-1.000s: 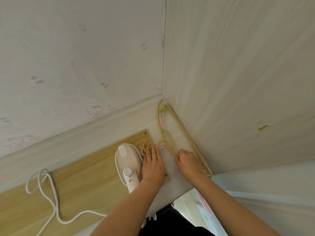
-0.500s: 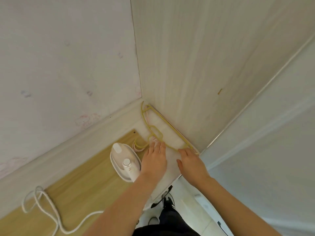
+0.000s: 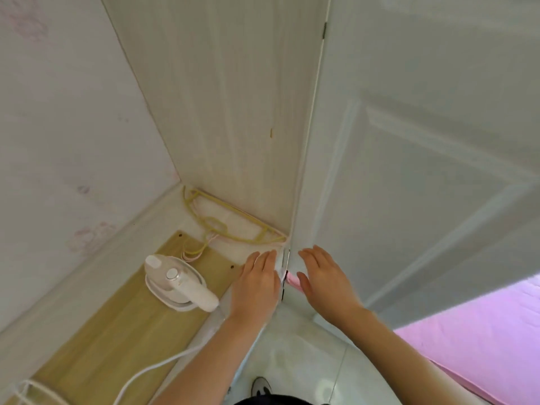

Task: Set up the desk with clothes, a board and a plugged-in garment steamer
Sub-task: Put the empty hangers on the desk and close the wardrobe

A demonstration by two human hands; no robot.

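Observation:
A white garment steamer lies on the light wooden board, its white cord trailing toward the lower left. Yellow and pink hangers lie in the desk's far corner against the side panel. My left hand rests flat on the white desk near its right end, fingers spread, holding nothing. My right hand is off the desk, open, beside the white door, just over a pink thing in the gap.
A pale wood side panel stands at the desk's right end. The wall behind has faint pink cartoon prints. Pink fabric lies at the lower right. Grey floor tiles and a shoe show below.
The view has swung right, bringing the door and pink fabric into sight. Both hands have left the hangers; the right hand has moved off the desk toward the door.

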